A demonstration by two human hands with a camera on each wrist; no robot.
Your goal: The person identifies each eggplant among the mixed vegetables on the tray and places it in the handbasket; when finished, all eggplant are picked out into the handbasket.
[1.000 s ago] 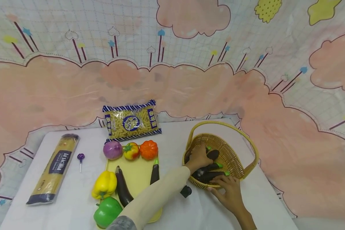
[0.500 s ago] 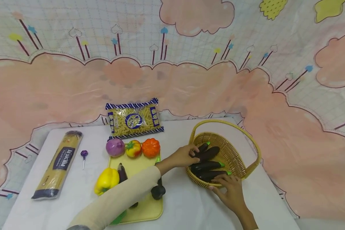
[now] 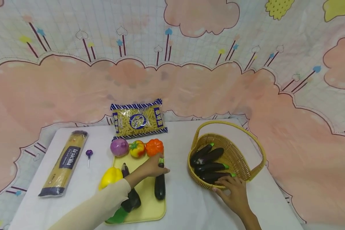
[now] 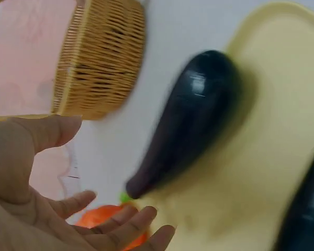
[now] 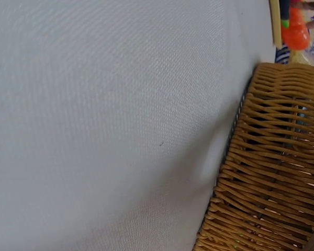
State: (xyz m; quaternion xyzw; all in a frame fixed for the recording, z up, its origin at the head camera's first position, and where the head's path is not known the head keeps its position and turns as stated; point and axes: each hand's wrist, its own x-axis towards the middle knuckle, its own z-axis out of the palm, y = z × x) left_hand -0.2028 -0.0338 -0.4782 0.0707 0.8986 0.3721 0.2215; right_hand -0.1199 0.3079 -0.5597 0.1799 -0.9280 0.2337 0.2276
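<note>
My left hand (image 3: 153,167) is over the right side of a yellow tray (image 3: 148,207), its fingers by the green stem end of a dark eggplant (image 3: 160,187). In the left wrist view the same hand (image 4: 21,204) has its fingers spread, apart from the eggplant (image 4: 193,120). A second eggplant (image 3: 126,170) lies in the tray, partly behind the forearm. My right hand (image 3: 236,195) holds the near rim of a wicker basket (image 3: 235,159), thumb outside and fingers over the edge. Inside lie several eggplants (image 3: 211,167). The right wrist view shows mainly the basket's woven side (image 5: 277,157).
A purple onion (image 3: 119,147), a red-yellow fruit (image 3: 137,149) and an orange pumpkin (image 3: 154,147) line the tray's far edge. A yellow pepper (image 3: 110,177) sits left. Beyond are a pasta bag (image 3: 139,121), a spaghetti pack (image 3: 64,163) and a lollipop (image 3: 89,154).
My left hand has come out of the basket and moved left to the eggplant on the tray. The right hand stays at the basket's rim. The head view has shifted slightly.
</note>
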